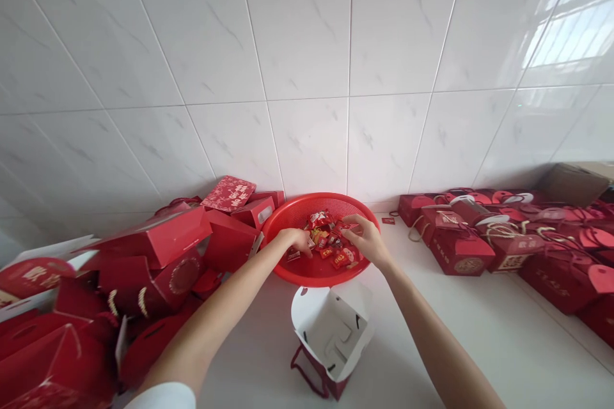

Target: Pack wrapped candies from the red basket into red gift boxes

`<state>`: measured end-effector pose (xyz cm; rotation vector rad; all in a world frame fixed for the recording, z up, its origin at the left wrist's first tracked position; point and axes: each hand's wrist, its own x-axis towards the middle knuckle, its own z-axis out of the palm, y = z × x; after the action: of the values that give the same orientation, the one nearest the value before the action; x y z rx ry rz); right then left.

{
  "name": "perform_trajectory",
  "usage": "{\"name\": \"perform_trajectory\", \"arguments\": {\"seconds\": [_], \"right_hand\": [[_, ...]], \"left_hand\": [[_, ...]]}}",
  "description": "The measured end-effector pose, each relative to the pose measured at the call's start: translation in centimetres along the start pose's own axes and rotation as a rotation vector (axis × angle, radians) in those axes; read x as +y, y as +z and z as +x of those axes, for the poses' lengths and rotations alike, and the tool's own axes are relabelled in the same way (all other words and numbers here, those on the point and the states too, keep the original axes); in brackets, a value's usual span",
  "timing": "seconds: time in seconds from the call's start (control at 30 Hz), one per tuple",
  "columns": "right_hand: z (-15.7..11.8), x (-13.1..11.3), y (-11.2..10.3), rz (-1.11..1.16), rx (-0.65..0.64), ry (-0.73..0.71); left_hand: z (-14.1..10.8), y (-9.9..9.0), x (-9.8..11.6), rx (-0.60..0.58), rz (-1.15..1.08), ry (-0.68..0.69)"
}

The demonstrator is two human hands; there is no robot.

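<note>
A red plastic basket (273, 262) with perforated sides stands against the wall, holding several wrapped candies (343, 260) in red and yellow. My left hand (300, 241) reaches over its left side, fingertips closed together among the wrappers; what they pinch, if anything, is hidden. Over the right side my right hand (367, 241) is held with thumb and fingers apart at the edge of the candies, and nothing shows in it. In front of the basket sits an open gift box (330, 332), white inside and dark red outside, with a cord handle at its left.
Folded and half-open red boxes (163, 230) are piled at the left. Closed red gift boxes (463, 252) with cord handles stand in rows at the right, a brown carton (570, 182) behind them. A small red packet (388, 221) lies near the tiled wall (307, 140).
</note>
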<state>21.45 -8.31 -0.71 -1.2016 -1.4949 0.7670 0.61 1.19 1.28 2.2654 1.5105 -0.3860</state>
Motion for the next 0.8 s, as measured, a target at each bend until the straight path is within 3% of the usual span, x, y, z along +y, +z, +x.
{"name": "perform_trajectory", "arguments": {"seconds": [0.1, 0.23, 0.43, 0.57, 0.8], "right_hand": [[0.0, 0.1, 0.0, -0.018, -0.001, -0.016], [0.0, 0.0, -0.1, 0.017, -0.005, -0.004], [0.4, -0.2, -0.4, 0.201, 0.118, 0.082], [0.9, 0.2, -0.1, 0.205, 0.155, 0.165], [1.7, 0.3, 1.4, 0.341, -0.066, 0.245]], "left_hand": [[0.4, 0.0, 1.4, -0.076, 0.027, -0.017], [1.0, -0.9, 2.3, -0.081, -0.074, 0.101], [1.9, -2.0, 2.4, 0.079, -0.728, 0.421], [1.5, -2.1, 2.5, 0.119, -1.0, 0.464], [1.2, -1.7, 2.7, 0.142, -1.159, 0.492]]}}
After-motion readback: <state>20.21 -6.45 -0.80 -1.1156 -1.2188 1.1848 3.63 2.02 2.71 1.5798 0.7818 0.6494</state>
